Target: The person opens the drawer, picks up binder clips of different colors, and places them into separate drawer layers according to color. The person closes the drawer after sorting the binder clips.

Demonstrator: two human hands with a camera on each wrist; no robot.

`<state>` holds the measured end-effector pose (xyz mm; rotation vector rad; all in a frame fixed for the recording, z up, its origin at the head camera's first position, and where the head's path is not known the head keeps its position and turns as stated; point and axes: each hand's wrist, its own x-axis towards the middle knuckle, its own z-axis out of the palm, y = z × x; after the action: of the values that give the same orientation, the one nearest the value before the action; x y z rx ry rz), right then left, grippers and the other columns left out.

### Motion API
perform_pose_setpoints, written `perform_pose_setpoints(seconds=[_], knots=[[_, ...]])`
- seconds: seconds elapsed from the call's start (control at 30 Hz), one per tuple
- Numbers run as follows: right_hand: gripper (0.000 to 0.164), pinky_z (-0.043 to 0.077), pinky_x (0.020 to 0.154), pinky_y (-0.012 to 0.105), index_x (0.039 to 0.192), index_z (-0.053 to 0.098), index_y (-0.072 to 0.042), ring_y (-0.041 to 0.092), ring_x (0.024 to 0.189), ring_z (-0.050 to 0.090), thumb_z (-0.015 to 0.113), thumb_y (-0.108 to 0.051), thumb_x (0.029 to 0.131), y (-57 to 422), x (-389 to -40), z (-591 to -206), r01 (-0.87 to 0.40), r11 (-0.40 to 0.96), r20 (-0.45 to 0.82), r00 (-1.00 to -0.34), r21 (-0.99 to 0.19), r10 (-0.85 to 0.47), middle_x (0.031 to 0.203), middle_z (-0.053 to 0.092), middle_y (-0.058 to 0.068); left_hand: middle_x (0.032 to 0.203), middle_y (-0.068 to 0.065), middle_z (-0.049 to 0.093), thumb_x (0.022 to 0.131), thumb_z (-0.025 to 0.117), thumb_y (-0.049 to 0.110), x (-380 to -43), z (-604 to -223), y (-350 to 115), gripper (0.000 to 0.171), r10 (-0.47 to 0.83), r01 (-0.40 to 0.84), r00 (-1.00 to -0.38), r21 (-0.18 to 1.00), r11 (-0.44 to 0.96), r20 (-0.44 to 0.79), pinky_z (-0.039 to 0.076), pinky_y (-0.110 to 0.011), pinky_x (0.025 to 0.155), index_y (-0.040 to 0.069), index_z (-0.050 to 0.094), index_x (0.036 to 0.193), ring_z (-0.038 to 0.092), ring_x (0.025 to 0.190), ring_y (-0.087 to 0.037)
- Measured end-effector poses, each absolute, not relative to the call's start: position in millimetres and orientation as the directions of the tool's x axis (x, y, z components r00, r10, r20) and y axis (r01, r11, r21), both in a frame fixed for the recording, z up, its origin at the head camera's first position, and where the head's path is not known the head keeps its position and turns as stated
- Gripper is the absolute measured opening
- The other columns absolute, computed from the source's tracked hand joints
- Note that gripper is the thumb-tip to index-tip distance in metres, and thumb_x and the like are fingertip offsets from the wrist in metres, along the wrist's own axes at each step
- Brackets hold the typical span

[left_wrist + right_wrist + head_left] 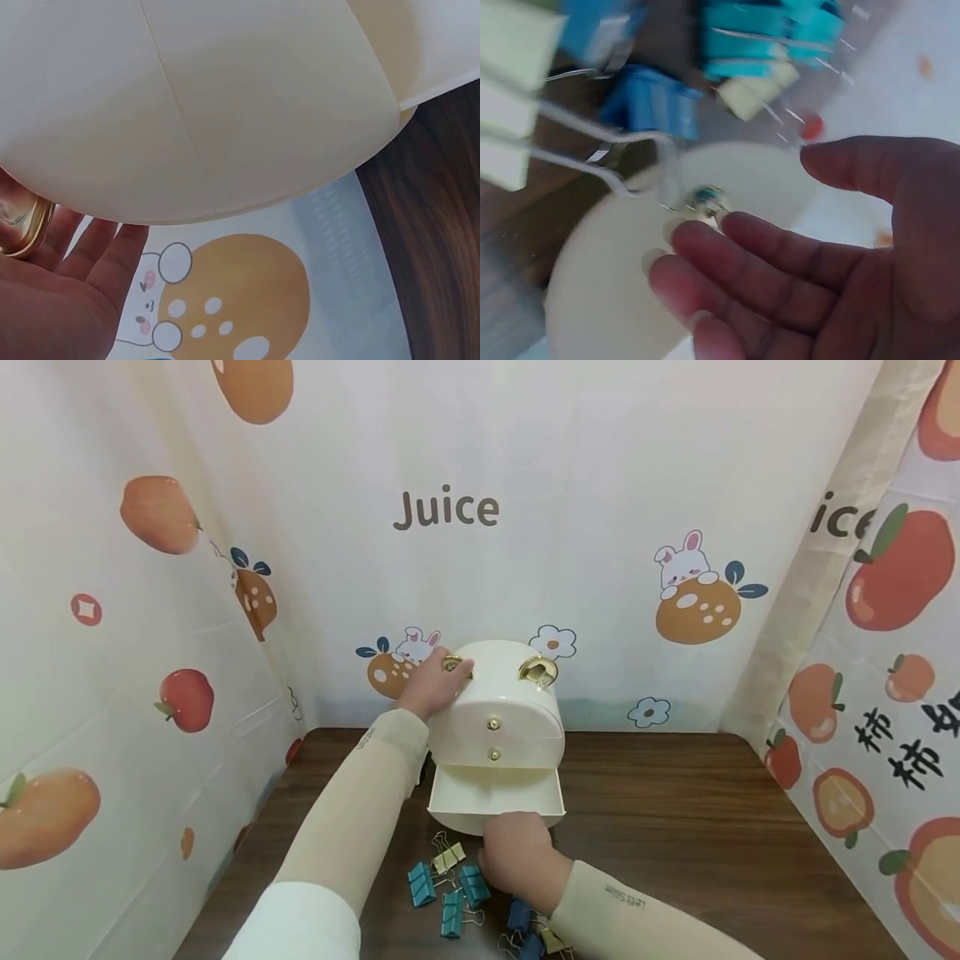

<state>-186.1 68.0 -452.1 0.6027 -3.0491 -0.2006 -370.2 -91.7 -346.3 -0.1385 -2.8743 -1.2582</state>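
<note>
A cream desktop drawer box [495, 681] with a rounded top, gold ring ears and small gold knobs stands at the table's back. Its bottom drawer [491, 787] is pulled out, and no contents show inside. My left hand [438, 681] holds the box at its upper left edge beside a gold ring [34, 229], with fingers reaching behind. At the drawer front is my right hand [521, 852]. In the blurred right wrist view its fingertips lie by the gold knob [707, 199], and the thumb stands apart. Teal binder clips [452, 914] lie left of that hand.
A yellow binder clip [448, 857] lies in front of the drawer. Blue binder clips [519, 914] and another yellow clip [553, 941] are close to the right forearm. Printed curtains [600, 527] enclose the dark wooden table [675, 810] at the back and sides.
</note>
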Motion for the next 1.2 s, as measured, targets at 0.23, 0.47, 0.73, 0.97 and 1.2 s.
perform_pose_setpoints(seconds=[0.23,0.47,0.73,0.97,1.2], knots=[[0.030,0.040,0.050,0.035,0.074,0.057,-0.021,0.012,0.052,0.044,0.070,-0.039,0.095,98.6,-191.2,-442.0,-0.397,0.859,0.091,-0.917,-0.323,-0.389,0.060,0.049,-0.009,0.108,-0.010,0.061,0.099,0.050,0.064,-371.0,-343.6,-93.7,0.051,0.078,0.072,-0.997,0.742,0.667,0.026,0.055,-0.045,0.078,0.018,0.050,0.122,0.061,0.097,-0.028],[0.011,0.052,0.070,0.030,0.097,0.069,-0.025,0.003,0.077,0.057,0.068,-0.035,0.101,135.7,-197.6,-458.5,-0.518,0.640,0.184,-0.837,-0.567,-0.515,0.086,0.060,-0.018,0.109,-0.011,0.060,0.099,0.050,0.063,-377.4,-339.9,-95.6,0.051,0.085,0.070,-0.996,0.746,0.662,0.019,0.054,-0.045,0.079,0.018,0.050,0.123,0.061,0.099,-0.029],[0.015,0.057,0.079,0.036,0.107,0.068,-0.020,0.015,0.091,0.064,0.075,-0.014,0.096,172.5,-183.7,-493.7,-0.592,0.482,0.474,-0.806,-0.646,-0.355,0.102,0.067,-0.004,0.109,-0.010,0.061,0.099,0.051,0.064,-377.4,-344.5,-93.7,0.051,0.090,0.087,-0.995,0.745,0.661,0.037,0.054,-0.046,0.080,0.019,0.051,0.123,0.060,0.098,-0.029],[0.034,0.056,0.074,0.037,0.104,0.066,-0.028,0.015,0.089,0.062,0.085,-0.008,0.084,193.6,-166.3,-523.0,-0.552,0.532,0.483,-0.830,-0.642,-0.278,0.101,0.065,-0.012,0.109,-0.009,0.061,0.099,0.051,0.064,-375.5,-347.6,-92.5,0.052,0.084,0.076,-0.996,0.747,0.660,0.027,0.055,-0.044,0.078,0.019,0.051,0.124,0.061,0.097,-0.027],[0.028,0.055,0.075,0.035,0.107,0.067,-0.026,0.016,0.088,0.062,0.085,-0.021,0.087,199.9,-150.1,-533.0,-0.486,0.536,0.338,-0.872,-0.690,-0.355,0.102,0.065,-0.006,0.109,-0.009,0.061,0.099,0.051,0.064,-374.8,-348.9,-94.1,0.053,0.078,0.069,-0.997,0.750,0.658,0.024,0.055,-0.045,0.077,0.019,0.051,0.126,0.061,0.097,-0.027]])
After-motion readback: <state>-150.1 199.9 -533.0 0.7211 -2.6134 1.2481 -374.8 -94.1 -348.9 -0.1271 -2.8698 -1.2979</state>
